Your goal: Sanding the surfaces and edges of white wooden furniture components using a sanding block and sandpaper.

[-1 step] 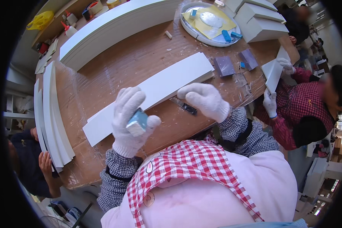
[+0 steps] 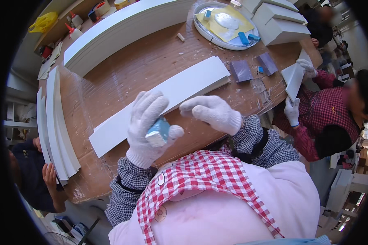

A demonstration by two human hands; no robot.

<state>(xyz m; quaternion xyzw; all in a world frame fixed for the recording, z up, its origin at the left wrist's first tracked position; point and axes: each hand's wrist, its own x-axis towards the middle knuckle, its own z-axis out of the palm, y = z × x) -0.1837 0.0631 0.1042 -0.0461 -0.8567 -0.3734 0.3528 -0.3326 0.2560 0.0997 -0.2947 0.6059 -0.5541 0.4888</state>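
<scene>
In my gloved left hand (image 2: 147, 128) a light-blue block (image 2: 158, 132) rests between thumb and fingers, its near face smeared white. My right hand (image 2: 212, 114), also in a white knit glove, hovers over the table's near side with fingers stretched towards the left hand. It holds nothing that I can see. Beneath and beyond both hands lies a small stack of long white strips (image 2: 184, 85), slanting up to the right. The left hand covers part of its near edge.
A round white tray (image 2: 200, 30) with yellow sheets and blue blocks stands at the back. Grey-purple blocks (image 2: 241, 71) lie right of the strips. Tall white board stacks (image 2: 122, 32) line the far side. A co-worker (image 2: 327, 110) handles a white panel at right; another person's hand (image 2: 49, 173) is at left.
My left hand has shifted right with the blue block. My right hand has come left and slightly nearer, and now hides a small black tool on the table.
</scene>
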